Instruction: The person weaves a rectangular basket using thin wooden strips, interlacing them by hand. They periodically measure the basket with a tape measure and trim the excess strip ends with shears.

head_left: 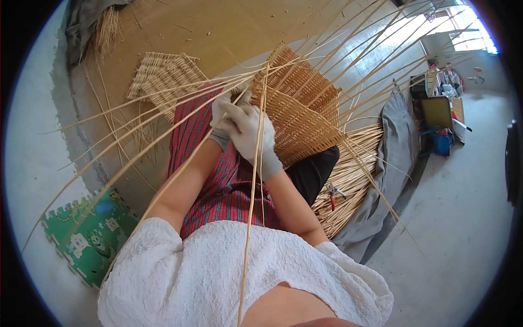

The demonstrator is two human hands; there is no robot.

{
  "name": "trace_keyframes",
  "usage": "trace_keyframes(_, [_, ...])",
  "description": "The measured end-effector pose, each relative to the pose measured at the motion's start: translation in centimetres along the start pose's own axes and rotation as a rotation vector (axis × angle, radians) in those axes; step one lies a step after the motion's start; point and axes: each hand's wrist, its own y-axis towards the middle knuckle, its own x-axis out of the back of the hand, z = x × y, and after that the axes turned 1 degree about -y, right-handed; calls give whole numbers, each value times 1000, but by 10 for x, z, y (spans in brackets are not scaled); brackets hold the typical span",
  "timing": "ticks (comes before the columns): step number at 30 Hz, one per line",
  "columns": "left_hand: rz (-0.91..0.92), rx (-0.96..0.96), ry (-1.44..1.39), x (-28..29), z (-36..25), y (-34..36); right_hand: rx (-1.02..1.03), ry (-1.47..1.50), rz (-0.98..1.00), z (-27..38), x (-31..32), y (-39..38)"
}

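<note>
Nearest to us we see a white textured top [218,272] and two bare forearms rising from it over a red plaid cloth [218,185] on the lap. A long pale reed [251,180] runs up from the lower edge, between the forearms, to the hands.

Both hands wear light grey gloves. Our right hand [251,133] lies on top, its fingers curled shut around the reed where it meets the weave. Our left hand [222,117] sits just behind and to the left, partly covered by the right; its fingers look folded onto the loose strands, but what exactly it grips we cannot tell.

The half-woven wicker basket [299,111] lies directly beyond and to the right of the hands, tilted on the lap, its near edge touching the right glove. Many unwoven stakes fan out from it to the left and upper right.

To the right, a bundle of cut reeds [348,180] rests on a grey cloth [392,152], with red-handled pliers [333,195] on top. Left on the floor lies a green foam mat [90,234]. Farther off, a flat woven panel [163,79] lies on a tan mat [218,27].
</note>
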Motion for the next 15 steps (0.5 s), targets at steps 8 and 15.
trace_keyframes(8, [142,-692,1903,-11,13,27,-405,509,-346,-83,17,-69])
trace_keyframes(15, [315,-341,1347,10,7,66,-933,956,-713,-156,32,-71])
